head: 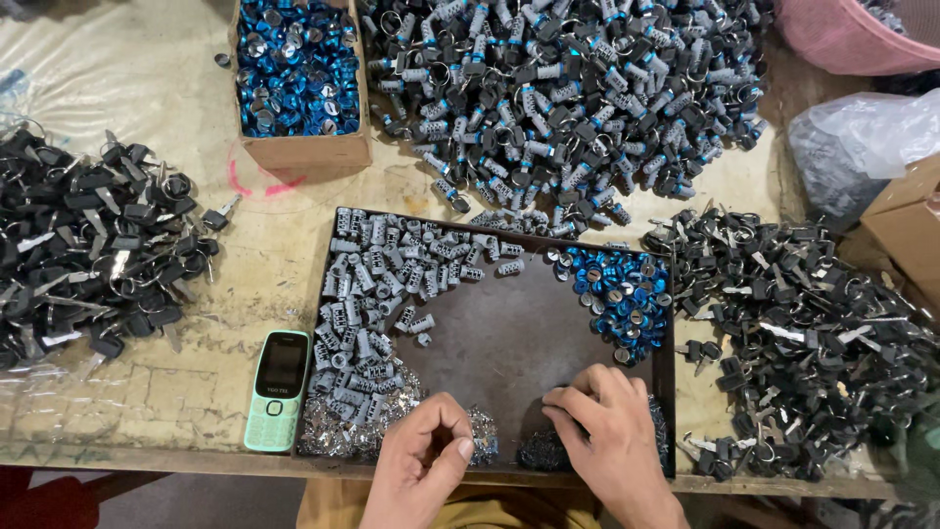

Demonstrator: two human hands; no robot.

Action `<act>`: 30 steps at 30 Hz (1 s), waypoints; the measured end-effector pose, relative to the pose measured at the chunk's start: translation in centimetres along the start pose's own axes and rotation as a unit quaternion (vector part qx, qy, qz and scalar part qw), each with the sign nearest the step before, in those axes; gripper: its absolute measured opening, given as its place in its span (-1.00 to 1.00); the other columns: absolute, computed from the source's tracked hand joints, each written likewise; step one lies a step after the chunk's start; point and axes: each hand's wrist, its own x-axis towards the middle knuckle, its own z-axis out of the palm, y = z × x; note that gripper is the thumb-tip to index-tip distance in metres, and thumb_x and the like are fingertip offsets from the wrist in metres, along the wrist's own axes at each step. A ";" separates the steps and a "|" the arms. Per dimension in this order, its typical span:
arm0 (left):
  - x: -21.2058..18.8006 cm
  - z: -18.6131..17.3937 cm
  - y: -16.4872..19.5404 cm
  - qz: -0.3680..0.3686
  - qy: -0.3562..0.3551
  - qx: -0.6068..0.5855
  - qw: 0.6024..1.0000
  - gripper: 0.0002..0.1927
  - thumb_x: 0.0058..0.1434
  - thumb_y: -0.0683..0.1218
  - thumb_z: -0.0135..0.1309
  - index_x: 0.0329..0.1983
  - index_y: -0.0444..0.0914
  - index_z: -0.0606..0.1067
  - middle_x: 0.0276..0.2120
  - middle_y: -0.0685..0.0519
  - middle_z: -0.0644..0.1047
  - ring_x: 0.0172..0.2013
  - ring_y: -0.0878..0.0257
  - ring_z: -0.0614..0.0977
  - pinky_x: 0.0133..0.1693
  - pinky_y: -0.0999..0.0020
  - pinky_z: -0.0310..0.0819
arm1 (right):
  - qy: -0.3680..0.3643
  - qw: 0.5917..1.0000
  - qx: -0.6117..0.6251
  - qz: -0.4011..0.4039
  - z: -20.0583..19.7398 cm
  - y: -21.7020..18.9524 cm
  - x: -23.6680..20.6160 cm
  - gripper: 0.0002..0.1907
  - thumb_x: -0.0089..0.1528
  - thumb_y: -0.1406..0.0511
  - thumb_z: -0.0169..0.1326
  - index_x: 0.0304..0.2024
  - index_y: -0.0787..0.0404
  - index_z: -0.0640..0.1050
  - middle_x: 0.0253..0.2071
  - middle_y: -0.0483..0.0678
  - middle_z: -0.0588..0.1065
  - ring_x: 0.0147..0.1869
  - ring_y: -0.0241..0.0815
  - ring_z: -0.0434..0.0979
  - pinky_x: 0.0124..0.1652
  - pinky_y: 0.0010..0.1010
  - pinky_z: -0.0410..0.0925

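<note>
Both hands work at the near edge of a dark tray (509, 333) that lies on the counter (157, 88). The left hand (423, 458) is curled narrow, thumb against fingertips, just beside a heap of small shiny metal bits (338, 426) in the tray's near left corner; it looks to be pinching one small piece, though the piece itself is too small to make out. The right hand (607, 431) lies flat, fingers spread a little and pressed on the tray floor, touching a second small heap of dark metal bits (540, 453) at the near edge; it grips nothing that shows.

By the look of it, this is a picking-up step in putting small lock parts together: one piece taken from each heap. The next move seems to call for a fine pinch with the right fingertips to lift one bit off the flat tray without dragging its neighbours along.

Inside the tray, grey lock cylinders (377, 284) crowd the left side and blue rings (617, 294) fill the far right corner; the middle is bare. Around it lie a green mobile phone (277, 390) just left of the tray, black keys (88, 245) on the left, more keys (793, 323) on the right, a cardboard box of blue rings (299, 69) and a big heap of finished locks (568, 98) beyond. Nothing blocks the hands; the crowded heaps merely lie near.
</note>
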 end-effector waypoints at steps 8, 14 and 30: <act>-0.2 -0.1 0.2 0.037 -0.007 -0.004 0.999 -0.90 0.19 -0.25 0.07 -0.39 -0.28 0.38 -0.46 0.17 0.35 -0.46 0.46 0.29 -0.42 0.49 0.15 | 0.024 0.999 0.011 0.033 -1.0 0.2 0.6 -0.85 0.07 0.40 0.22 -0.31 0.13 0.59 -0.32 -0.10 0.49 -0.22 -0.04 0.48 -0.20 -0.23 0.25; 0.0 0.1 0.2 0.038 -0.012 0.009 0.999 -0.88 0.17 -0.24 0.09 -0.40 -0.26 0.38 -0.49 0.16 0.34 -0.47 0.45 0.29 -0.43 0.47 0.15 | 0.020 0.996 0.028 0.085 -1.3 0.5 0.3 -0.86 0.07 0.40 0.23 -0.29 0.16 0.62 -0.30 -0.08 0.51 -0.23 -0.04 0.48 -0.22 -0.25 0.27; -0.1 0.6 0.5 0.013 -0.004 0.020 1.000 -0.87 0.10 -0.23 0.11 -0.45 -0.27 0.37 -0.52 0.14 0.35 -0.49 0.42 0.30 -0.45 0.44 0.15 | 0.023 0.999 -0.014 0.021 -1.5 -0.1 1.5 -0.86 0.02 0.41 0.23 -0.37 0.18 0.57 -0.31 -0.08 0.47 -0.20 -0.02 0.47 -0.20 -0.21 0.24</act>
